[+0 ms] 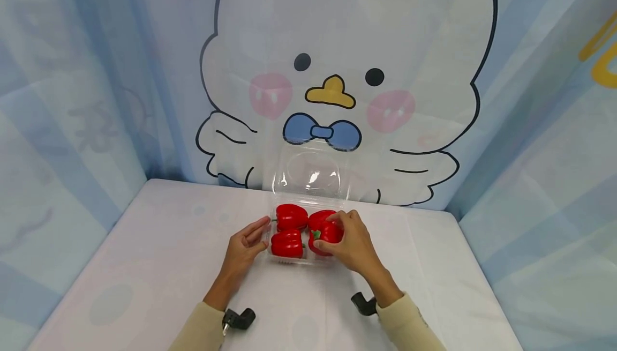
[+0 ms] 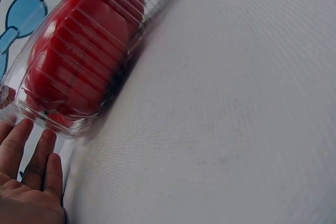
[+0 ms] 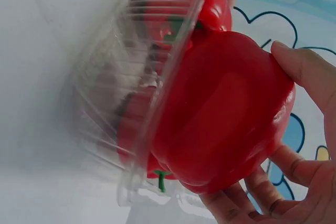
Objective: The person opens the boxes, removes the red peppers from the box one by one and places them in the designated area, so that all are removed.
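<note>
A clear plastic clamshell box (image 1: 305, 261) stands on the table with its lid (image 1: 313, 171) raised at the back. Inside lie a red bell pepper (image 1: 291, 217) at the back left, another pepper (image 1: 286, 244) at the front left and a third pepper (image 1: 318, 217) at the back right. My right hand (image 1: 356, 245) grips one more red bell pepper (image 3: 226, 108) between thumb and fingers, partly above the rim over the front right part. Beside the left wall rests my left hand (image 1: 243, 244), its fingers (image 2: 39, 156) nearly straight against the box.
A white cloth-covered table (image 1: 144, 265) surrounds the box. Behind it hangs a curtain (image 1: 337, 29) printed with a white cartoon bird, and the raised lid stands close to it. Blue-and-white curtains (image 1: 540, 152) close off the sides. Black wrist mounts (image 1: 239, 319) show at both cuffs.
</note>
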A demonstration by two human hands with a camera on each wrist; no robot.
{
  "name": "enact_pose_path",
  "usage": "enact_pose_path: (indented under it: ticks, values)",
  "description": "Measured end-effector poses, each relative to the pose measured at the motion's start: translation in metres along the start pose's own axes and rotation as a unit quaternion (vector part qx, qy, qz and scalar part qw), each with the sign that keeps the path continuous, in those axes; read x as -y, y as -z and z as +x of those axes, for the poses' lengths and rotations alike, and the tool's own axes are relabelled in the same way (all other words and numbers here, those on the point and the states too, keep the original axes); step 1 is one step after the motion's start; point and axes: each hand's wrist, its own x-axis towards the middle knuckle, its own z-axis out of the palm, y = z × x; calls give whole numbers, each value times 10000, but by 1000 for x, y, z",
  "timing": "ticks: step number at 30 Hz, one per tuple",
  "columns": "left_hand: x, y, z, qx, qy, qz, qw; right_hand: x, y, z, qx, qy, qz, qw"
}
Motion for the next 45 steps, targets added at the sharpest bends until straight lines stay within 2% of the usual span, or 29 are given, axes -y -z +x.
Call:
enact_pose_path:
  ticks: [11,27,45]
  values:
    - [2,1,1,-10,45,-18,10000,-5,26,12,-218,-76,-79,9997]
    - [4,2,2,25,46,-21,10000,-40,57,33,-477,-371,-406,9973]
    - [-2,-1,0,-74,133,-6,9999,-79,49,55,-343,-965,-482,9936]
